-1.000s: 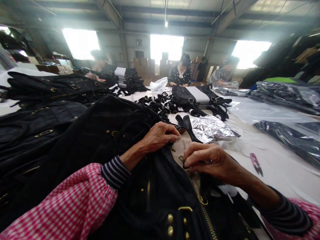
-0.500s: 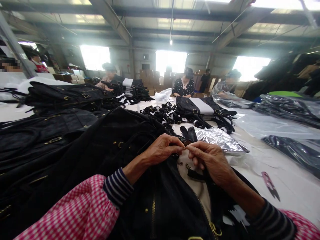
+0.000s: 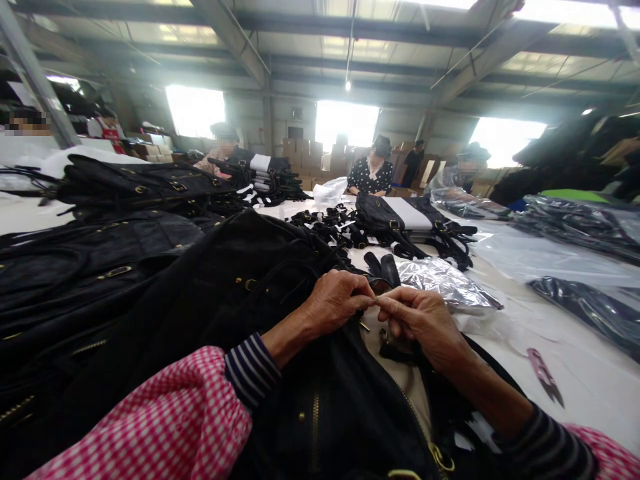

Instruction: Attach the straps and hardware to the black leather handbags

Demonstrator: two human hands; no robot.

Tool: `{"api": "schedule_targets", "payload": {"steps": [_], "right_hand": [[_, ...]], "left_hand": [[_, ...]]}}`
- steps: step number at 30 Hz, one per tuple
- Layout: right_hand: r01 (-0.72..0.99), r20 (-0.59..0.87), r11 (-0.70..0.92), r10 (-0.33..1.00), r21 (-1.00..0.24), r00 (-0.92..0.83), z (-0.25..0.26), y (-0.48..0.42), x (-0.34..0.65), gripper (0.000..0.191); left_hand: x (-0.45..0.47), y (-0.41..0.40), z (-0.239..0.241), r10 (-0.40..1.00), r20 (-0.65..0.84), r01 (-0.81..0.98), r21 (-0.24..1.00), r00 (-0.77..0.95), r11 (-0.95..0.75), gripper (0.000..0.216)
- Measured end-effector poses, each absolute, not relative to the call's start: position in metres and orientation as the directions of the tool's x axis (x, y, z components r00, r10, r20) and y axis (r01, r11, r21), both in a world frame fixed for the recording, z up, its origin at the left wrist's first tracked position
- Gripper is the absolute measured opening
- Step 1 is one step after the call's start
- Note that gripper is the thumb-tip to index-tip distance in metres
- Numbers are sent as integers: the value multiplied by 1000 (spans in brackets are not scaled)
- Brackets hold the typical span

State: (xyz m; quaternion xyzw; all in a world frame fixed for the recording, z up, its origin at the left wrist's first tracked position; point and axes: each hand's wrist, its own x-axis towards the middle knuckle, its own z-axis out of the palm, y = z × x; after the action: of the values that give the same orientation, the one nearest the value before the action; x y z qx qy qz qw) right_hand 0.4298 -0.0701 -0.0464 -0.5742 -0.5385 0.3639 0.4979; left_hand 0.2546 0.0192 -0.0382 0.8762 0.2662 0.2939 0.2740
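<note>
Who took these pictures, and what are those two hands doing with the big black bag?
There's no robot here. One camera, worn on a person's head, looks forward and down at that person's own bare hands.

The left hand and right hand meet with pinched fingertips above the open black bag, which has a pale lining. If they pinch something, it's too small to make out.

On the white table, to the right, lie pink snips. Farther back are a shiny packet and a stack of black bags. Other people are across the table.
</note>
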Motion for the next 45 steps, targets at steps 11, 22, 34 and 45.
{"api": "schedule_targets", "payload": {"steps": [11,22,34,45], "right_hand": [[142,73,52,987,-989,144,-50,-60,429,31],[27,51,47,983,-999,177,-55,-61,431,33],[48,43,36,986,-998,160,-55,-59,431,35],[105,69,55,990,-993,126,-50,-58,434,35]], "left_hand": [[254,18,-40,629,389,351,581,673,-734,9],[255,17,-40,629,369,400,531,684,-747,10],[255,12,-38,642,375,423,519,669,-743,10],[255,8,-38,651,373,444,504,661,-741,8]]}}
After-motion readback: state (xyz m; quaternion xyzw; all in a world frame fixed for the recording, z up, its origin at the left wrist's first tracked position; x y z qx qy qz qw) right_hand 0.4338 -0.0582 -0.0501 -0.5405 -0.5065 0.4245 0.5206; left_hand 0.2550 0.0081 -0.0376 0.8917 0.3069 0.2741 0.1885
